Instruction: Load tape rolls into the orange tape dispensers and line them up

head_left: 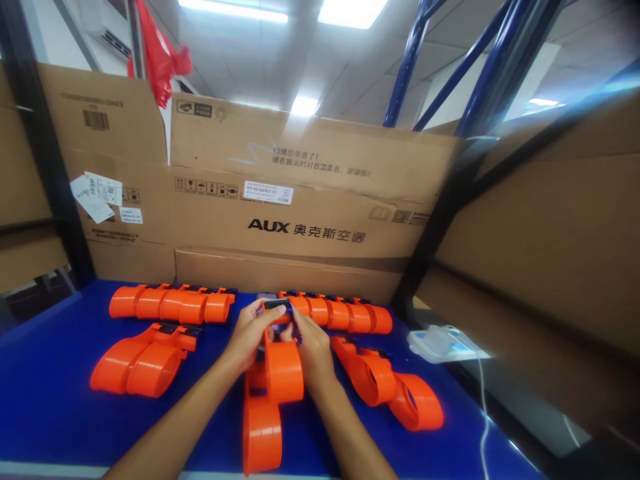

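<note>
Both hands meet at the middle of a blue table (50, 393). My left hand (250, 337) and my right hand (313, 347) together grip the top of an orange strap loop (280, 373) at its dark buckle (276, 305). The loop stands upright between the hands. A second orange loop (263, 433) lies in front of it, toward me. I cannot tell whether the two loops are joined.
Rows of orange loops lie at the back left (173, 303) and back right (345, 313). More loops rest at the left (137, 363) and right (390, 387). A white device (440, 343) with a cable sits at the right edge. Cardboard boxes (310, 200) wall the back.
</note>
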Motion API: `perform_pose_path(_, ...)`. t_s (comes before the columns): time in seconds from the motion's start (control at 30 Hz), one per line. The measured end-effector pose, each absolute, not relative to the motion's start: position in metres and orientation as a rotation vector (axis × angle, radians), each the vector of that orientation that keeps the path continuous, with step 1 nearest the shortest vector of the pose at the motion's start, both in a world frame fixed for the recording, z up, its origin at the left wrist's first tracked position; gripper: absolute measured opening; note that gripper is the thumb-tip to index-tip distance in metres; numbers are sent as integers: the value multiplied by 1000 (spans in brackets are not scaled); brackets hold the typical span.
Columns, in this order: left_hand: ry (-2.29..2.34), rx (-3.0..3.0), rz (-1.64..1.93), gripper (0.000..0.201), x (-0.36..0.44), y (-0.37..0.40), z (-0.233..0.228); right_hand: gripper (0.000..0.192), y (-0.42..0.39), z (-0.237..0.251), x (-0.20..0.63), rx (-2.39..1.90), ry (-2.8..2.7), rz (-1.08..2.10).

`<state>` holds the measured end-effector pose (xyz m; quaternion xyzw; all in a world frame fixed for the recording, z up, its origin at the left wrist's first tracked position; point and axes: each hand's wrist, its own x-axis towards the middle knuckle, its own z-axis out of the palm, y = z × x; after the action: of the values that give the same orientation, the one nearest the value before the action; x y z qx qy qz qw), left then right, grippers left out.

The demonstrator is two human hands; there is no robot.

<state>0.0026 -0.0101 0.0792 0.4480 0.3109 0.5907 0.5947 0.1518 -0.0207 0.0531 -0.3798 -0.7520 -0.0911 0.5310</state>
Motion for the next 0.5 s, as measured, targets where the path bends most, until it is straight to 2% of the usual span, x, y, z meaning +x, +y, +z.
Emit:
perform_pose_path(0.3,738,1082,1330,40,1,-11,77,45,-23,54,152,-848,-1842,-372)
perform_pose_path(0.5,722,1099,1332,40,-1,-11,80,49,-23,58,152,-788,-1850,-346)
